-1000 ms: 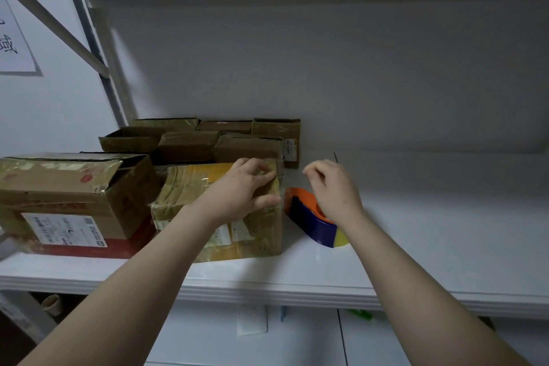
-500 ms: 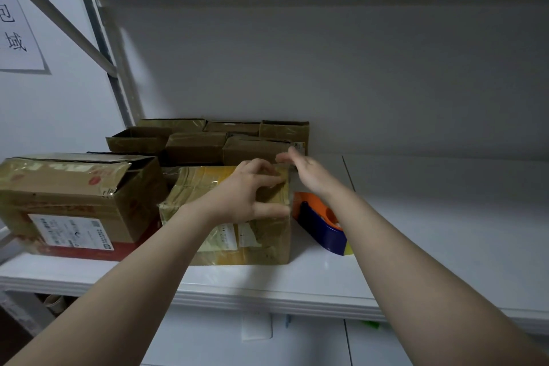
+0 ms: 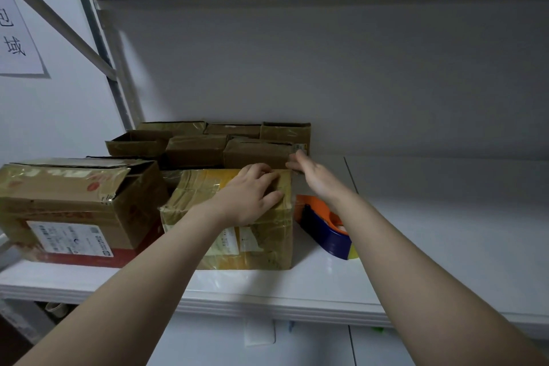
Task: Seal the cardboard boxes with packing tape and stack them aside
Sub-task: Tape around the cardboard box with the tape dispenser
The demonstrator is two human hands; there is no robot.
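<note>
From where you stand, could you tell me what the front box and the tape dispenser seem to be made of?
The tape-wrapped brown cardboard box: apparently cardboard, matte, under glossy clear tape that wrinkles and glints. The orange-and-blue tape dispenser: likely moulded plastic, smooth with a slight sheen.

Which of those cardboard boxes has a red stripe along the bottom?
The large box at the far left: it alone shows a red band along its base, under its white label.
</note>
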